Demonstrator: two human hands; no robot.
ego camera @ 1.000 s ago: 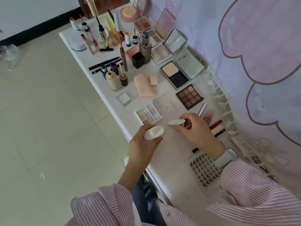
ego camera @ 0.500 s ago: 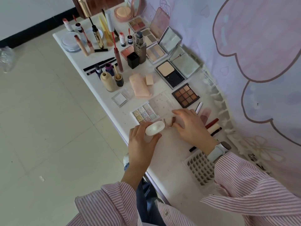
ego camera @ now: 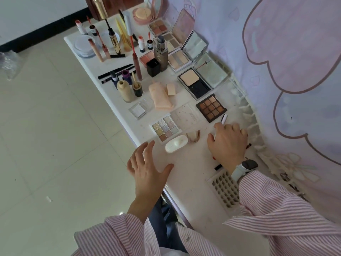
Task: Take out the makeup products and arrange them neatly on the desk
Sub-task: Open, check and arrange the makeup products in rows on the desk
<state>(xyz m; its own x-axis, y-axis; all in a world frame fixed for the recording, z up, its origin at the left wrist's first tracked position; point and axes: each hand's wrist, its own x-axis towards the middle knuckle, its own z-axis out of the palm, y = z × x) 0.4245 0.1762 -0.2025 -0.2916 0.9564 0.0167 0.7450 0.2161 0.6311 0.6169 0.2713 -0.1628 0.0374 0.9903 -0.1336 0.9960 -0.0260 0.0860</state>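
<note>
- Left hand [ego camera: 147, 169], fingers spread, holds nothing, near the white oval lid [ego camera: 176, 143].
- Right hand [ego camera: 227, 143], beyond the lid: grip unclear.
- Pastel eyeshadow palette [ego camera: 165, 129] touches the lid on the counter [ego camera: 188, 174].

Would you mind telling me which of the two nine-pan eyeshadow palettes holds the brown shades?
The dark-framed palette nearer the wall, beside the right hand; the white-framed one at the desk's edge holds pale shimmery pastels.

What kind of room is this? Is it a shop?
Probably a home room, not a shop: a white desk full of opened makeup such as a brown palette, a cartoon curtain beside it, and a tiled floor.
</note>
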